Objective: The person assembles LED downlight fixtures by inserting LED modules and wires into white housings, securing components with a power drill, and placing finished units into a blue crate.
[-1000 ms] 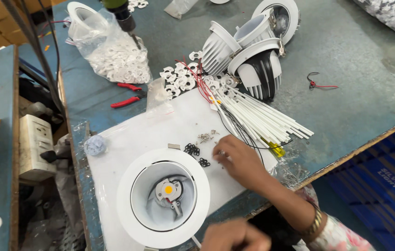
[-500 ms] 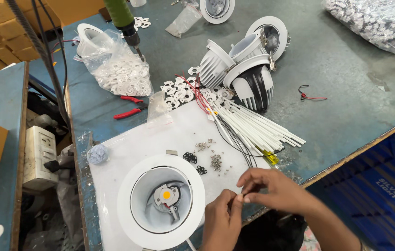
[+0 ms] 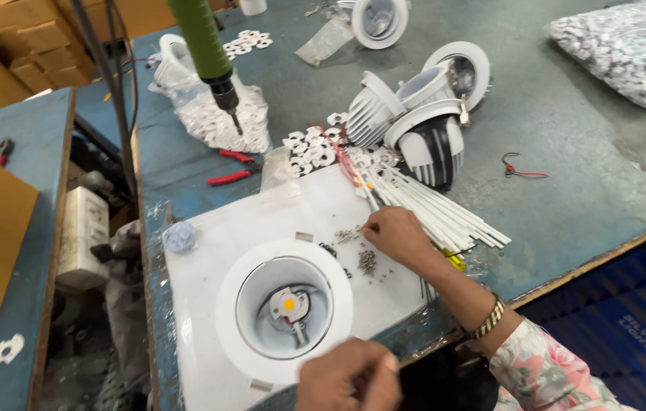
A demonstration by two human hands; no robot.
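Currently the right hand (image 3: 397, 234) rests on the white work sheet (image 3: 262, 221), fingertips pinched narrow over a scatter of small screws (image 3: 347, 236) at its 9 o'clock side. Whether a screw is already between the fingertips cannot be told; they hide the contact point. A second cluster of small dark fasteners (image 3: 367, 262) lies just below the hand, at 7 o'clock.

The left hand (image 3: 350, 377) sits at the bottom edge of the view, loosely curled, touching or just clear of the rim of the white downlight housing (image 3: 232, 285). It appears to hold nothing, though its palm is hidden.

The housing lies face-up on the sheet, at 8 o'clock from the right hand. The LED chip (image 3: 289, 304) shows yellow at the centre of its well.

Recommended practice, as a judgement:
- Pick one screw at a time and lift it clear of the pile.
- Brace the housing rim with the left hand so it does not slide on the sheet.
- Keep the white sleeved wires (image 3: 445, 217), at the right hand's 2 o'clock, clear of the wrist.

The green powered screwdriver (image 3: 203, 46) hangs at 11 o'clock, well apart from both hands.
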